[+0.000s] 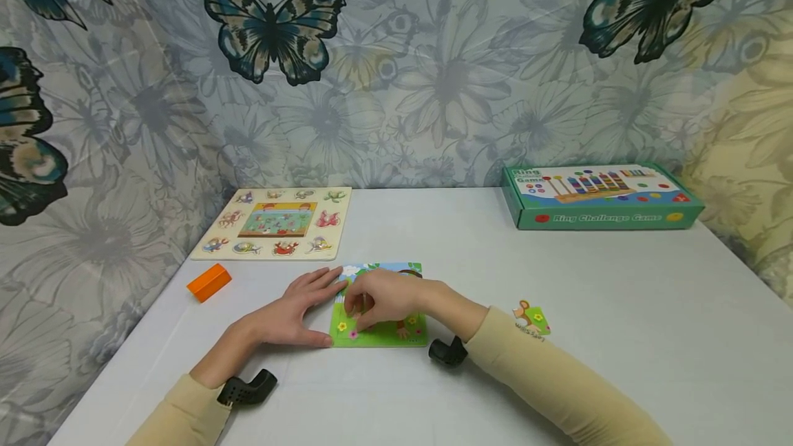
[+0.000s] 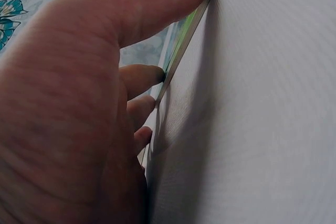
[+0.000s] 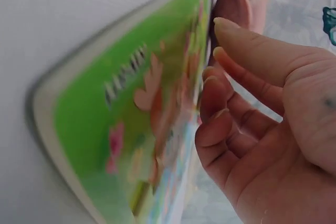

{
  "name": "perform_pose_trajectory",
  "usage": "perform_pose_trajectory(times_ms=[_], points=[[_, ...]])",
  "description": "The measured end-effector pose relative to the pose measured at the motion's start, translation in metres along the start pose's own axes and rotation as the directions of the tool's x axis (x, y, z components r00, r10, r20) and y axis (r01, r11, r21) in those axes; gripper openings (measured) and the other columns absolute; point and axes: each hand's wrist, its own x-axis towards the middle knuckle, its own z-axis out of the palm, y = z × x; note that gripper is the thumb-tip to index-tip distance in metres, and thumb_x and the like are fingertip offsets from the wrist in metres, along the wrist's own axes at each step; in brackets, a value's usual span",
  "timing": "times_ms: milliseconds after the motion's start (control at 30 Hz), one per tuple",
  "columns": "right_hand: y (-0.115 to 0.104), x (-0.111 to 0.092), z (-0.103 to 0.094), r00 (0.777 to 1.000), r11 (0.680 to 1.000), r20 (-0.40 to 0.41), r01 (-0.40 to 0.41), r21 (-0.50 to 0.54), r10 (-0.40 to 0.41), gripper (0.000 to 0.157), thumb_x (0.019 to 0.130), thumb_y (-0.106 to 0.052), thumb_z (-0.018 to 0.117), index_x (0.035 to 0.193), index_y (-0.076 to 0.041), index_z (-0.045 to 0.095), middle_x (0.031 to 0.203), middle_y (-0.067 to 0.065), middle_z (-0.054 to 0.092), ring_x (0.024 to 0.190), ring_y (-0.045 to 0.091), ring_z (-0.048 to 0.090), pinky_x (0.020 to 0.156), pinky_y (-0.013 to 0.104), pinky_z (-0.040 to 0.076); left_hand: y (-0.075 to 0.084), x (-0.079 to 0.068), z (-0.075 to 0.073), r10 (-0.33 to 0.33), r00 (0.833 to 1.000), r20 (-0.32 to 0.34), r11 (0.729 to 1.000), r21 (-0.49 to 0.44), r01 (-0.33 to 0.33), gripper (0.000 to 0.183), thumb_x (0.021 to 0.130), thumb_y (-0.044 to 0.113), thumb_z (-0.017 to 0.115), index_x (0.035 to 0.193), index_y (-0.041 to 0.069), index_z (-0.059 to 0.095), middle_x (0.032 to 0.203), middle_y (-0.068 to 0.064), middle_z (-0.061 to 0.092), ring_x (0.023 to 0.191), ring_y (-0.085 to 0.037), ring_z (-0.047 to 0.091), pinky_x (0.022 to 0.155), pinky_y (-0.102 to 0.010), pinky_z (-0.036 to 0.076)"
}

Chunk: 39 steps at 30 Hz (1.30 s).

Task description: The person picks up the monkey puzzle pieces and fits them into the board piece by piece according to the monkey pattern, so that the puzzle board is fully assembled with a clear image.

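A green picture puzzle board (image 1: 378,341) lies on the table in front of me, its cartoon picture partly hidden by the right hand. My left hand (image 1: 286,312) is spread along its left side, thumb at the near left corner and fingertips at the left edge. Over the board's left part is my right hand (image 1: 387,296), fingers bent and thumb (image 3: 252,45) near the index fingertip. In the right wrist view its fingertips come down right at the picture surface; I cannot tell whether they pinch a piece. A loose puzzle piece (image 1: 537,319) with a cartoon animal lies beyond the right forearm.
An orange block (image 1: 209,283) sits near the table's left edge. Behind it lies a cream board (image 1: 213,234) with sea-animal pictures. A green Ring Challenge Game box (image 1: 610,219) stands at the back right, before the butterfly-patterned backdrop (image 1: 446,129). Both wrists carry black cameras.
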Motion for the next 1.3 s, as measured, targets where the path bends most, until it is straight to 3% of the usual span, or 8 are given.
perform_pose_trajectory(times_ms=[500, 700, 933, 1300], points=[[0.011, -0.047, -0.033, 0.997, 0.998, -0.083, -0.001, 0.062, 0.006, 0.026, 0.092, -0.016, 0.077, 0.114, -0.005, 0.069, 0.094, -0.002, 0.065, 0.082, 0.011, 0.059, 0.074, 0.028, 0.051, 0.003, -0.001, -0.001, -0.043, 0.999, 0.017, 0.999, 0.001, 0.043, 0.094, 0.083, 0.047, 0.079, 0.157, 0.009, 0.037, 0.168, -0.010, 0.016, 0.151, -0.039, 0.008, 0.114, -0.068, 0.007], [0.025, -0.073, -0.039, 0.993, 0.995, -0.105, -0.054, 0.086, 0.063, 0.029, 0.092, -0.016, 0.077, 0.117, -0.006, 0.068, 0.099, 0.006, 0.065, 0.083, 0.014, 0.059, 0.071, 0.029, 0.051, 0.005, -0.001, -0.001, -0.039, 0.999, 0.018, 0.999, 0.003, 0.039, 0.094, 0.082, 0.046, 0.079, 0.157, 0.008, 0.038, 0.167, -0.012, 0.017, 0.151, -0.040, 0.009, 0.114, -0.067, 0.006], [0.039, -0.101, -0.043, 0.986, 0.989, -0.114, -0.113, 0.093, 0.123, 0.032, 0.092, -0.018, 0.076, 0.120, -0.005, 0.067, 0.098, 0.001, 0.063, 0.085, 0.014, 0.060, 0.073, 0.029, 0.051, 0.003, 0.000, -0.001, -0.020, 1.000, 0.007, 1.000, 0.010, 0.020, 0.093, 0.083, 0.046, 0.079, 0.156, 0.007, 0.038, 0.166, -0.014, 0.018, 0.150, -0.042, 0.010, 0.113, -0.069, 0.007], [0.052, -0.139, -0.048, 0.973, 0.980, -0.147, -0.158, 0.120, 0.175, 0.033, 0.091, -0.018, 0.077, 0.120, -0.006, 0.066, 0.102, 0.005, 0.066, 0.088, 0.019, 0.060, 0.076, 0.030, 0.052, 0.003, 0.000, 0.000, -0.032, 0.999, 0.008, 0.999, 0.015, 0.032, 0.093, 0.082, 0.046, 0.079, 0.157, 0.007, 0.038, 0.167, -0.013, 0.018, 0.151, -0.040, 0.009, 0.113, -0.069, 0.008]])
